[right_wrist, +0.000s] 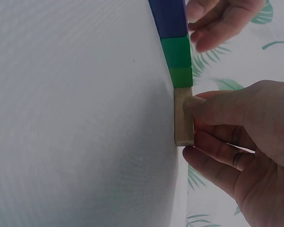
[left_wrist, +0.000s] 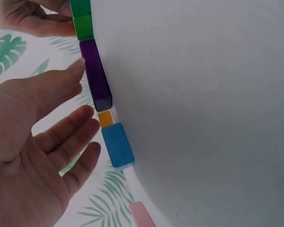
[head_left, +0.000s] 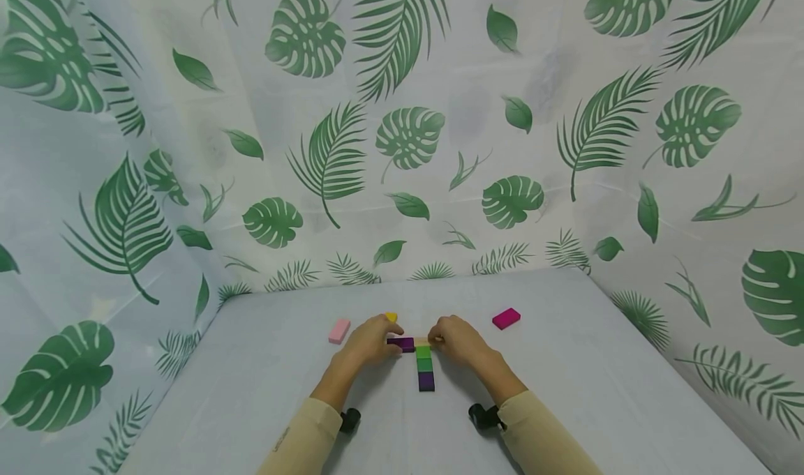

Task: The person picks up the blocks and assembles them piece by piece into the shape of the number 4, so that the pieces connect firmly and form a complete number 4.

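My left hand (head_left: 369,340) is at the left end of a purple block (head_left: 402,344). In the left wrist view its thumb tip is against or very close to that block, the other fingers loosely spread. My right hand (head_left: 461,340) pinches a plain wooden block (right_wrist: 183,118) between thumb and fingers. This wooden block lies beside the head of a row: a light green block (head_left: 423,353), a darker green block (head_left: 425,365) and a dark blue-violet block (head_left: 426,381), running toward me. The purple block extends left from the top of the row.
A pink block (head_left: 339,330) lies left of my left hand, and a yellow block (head_left: 391,317) shows behind it. The left wrist view also has a blue block (left_wrist: 118,145). A magenta block (head_left: 506,318) is farther right on the white table (head_left: 251,391). Leaf-print curtains (head_left: 465,147) enclose the table.
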A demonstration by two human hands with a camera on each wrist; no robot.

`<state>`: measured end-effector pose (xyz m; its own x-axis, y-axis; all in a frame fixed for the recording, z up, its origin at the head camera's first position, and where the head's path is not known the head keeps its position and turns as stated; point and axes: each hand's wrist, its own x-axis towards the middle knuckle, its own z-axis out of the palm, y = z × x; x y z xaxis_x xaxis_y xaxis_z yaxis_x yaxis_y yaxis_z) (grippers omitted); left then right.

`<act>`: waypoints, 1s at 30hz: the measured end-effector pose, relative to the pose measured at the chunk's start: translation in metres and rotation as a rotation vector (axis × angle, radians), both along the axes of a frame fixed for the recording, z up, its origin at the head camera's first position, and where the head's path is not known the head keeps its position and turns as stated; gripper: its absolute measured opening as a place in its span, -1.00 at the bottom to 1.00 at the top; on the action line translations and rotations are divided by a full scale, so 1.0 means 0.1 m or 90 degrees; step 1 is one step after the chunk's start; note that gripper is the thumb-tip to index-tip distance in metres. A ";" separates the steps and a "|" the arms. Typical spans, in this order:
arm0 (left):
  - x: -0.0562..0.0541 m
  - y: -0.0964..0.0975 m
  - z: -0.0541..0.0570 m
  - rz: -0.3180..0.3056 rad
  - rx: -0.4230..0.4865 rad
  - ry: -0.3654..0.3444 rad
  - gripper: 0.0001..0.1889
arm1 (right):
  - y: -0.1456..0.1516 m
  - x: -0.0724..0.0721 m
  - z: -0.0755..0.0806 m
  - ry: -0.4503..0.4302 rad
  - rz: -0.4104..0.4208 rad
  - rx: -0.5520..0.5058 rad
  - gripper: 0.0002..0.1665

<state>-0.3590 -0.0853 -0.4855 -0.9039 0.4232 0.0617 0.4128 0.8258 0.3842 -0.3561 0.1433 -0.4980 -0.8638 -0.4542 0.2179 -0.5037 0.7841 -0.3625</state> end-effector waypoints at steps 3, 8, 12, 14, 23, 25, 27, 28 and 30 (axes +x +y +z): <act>0.01 -0.04 0.01 0.000 0.020 0.005 -0.66 | 0.00 0.00 -0.01 0.001 -0.003 0.001 -0.85; 0.01 -0.14 0.05 0.004 0.053 0.018 -0.69 | 0.00 0.01 0.01 0.001 0.002 -0.010 -0.85; 0.00 -0.24 0.09 0.004 0.083 0.015 -0.70 | 0.00 0.02 0.01 0.009 0.011 -0.012 -0.84; -0.02 -0.28 0.08 0.006 0.091 0.013 -0.70 | 0.01 0.02 0.01 0.014 0.013 -0.006 -0.82; -0.02 -0.44 0.03 0.053 0.102 -0.020 -0.66 | 0.00 0.02 0.02 -0.006 0.002 -0.006 -0.85; -0.02 -0.47 0.02 0.057 0.106 -0.030 -0.65 | 0.00 0.02 0.01 -0.006 0.001 -0.004 -0.85; -0.01 -0.51 0.01 0.061 0.116 -0.035 -0.64 | 0.00 0.02 0.01 -0.006 0.002 -0.003 -0.86; -0.01 -0.52 0.01 0.063 0.124 -0.036 -0.63 | 0.00 0.02 0.01 -0.006 0.002 -0.003 -0.86; 0.00 -0.56 0.02 0.071 0.144 -0.041 -0.62 | 0.00 0.01 0.02 -0.007 0.001 -0.002 -0.86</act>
